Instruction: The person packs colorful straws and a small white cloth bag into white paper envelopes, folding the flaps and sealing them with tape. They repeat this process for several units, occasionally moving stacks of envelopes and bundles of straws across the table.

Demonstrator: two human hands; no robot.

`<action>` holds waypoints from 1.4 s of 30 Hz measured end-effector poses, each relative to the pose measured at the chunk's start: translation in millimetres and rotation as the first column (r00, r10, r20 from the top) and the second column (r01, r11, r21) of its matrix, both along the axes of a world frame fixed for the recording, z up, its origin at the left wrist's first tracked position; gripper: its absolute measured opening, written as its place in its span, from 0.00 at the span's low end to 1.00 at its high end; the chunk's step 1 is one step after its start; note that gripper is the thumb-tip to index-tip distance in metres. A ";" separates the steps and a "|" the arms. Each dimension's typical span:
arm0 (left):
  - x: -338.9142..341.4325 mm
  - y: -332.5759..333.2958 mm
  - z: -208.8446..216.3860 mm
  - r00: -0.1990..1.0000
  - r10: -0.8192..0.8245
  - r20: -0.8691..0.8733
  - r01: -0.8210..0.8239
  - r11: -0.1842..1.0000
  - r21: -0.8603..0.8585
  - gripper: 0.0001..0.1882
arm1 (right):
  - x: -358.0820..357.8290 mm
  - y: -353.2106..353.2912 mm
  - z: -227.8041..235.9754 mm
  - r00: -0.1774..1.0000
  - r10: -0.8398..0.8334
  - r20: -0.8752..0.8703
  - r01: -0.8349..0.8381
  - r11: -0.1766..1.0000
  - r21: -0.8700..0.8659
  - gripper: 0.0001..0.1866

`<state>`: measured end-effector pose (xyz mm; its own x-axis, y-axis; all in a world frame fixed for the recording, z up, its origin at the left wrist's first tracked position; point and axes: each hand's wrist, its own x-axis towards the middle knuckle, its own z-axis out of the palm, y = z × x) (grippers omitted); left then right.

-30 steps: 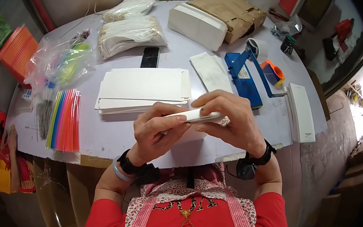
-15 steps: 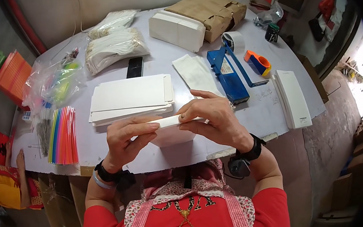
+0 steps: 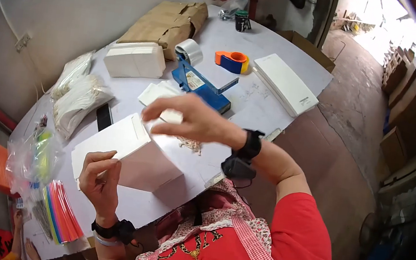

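On tabletop [image 3: 259, 116], white box [image 3: 147, 167], smooth, straight-edged

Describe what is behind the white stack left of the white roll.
Behind the white stack lies a brown paper package, its top showing. The stack covers part of its near side; anything hidden there cannot be seen.

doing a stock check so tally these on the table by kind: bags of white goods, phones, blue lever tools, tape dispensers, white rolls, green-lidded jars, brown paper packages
Bags of white goods: 2
Phone: 1
Blue lever tool: 1
Tape dispenser: 1
White roll: 1
Green-lidded jar: 1
Brown paper package: 1
Total: 8
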<state>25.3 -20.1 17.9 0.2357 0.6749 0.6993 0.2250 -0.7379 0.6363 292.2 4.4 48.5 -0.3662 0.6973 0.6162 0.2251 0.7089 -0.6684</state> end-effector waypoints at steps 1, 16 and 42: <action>-1.9 2.6 -1.1 1.000 0.028 0.015 -0.028 0.999 -0.019 0.08 | 26.0 12.2 1.1 0.986 -0.163 -0.030 0.163 0.986 -0.021 0.13; 8.0 -5.4 -4.7 1.000 0.009 0.011 -0.011 0.993 0.114 0.07 | 181.7 82.9 -10.2 0.874 -0.291 0.390 0.486 0.476 -0.733 0.18; -3.5 21.8 0.8 0.999 -0.051 0.014 0.050 0.993 0.108 0.06 | -8.8 -60.1 -14.7 0.995 0.026 0.100 -0.024 0.999 -0.029 0.04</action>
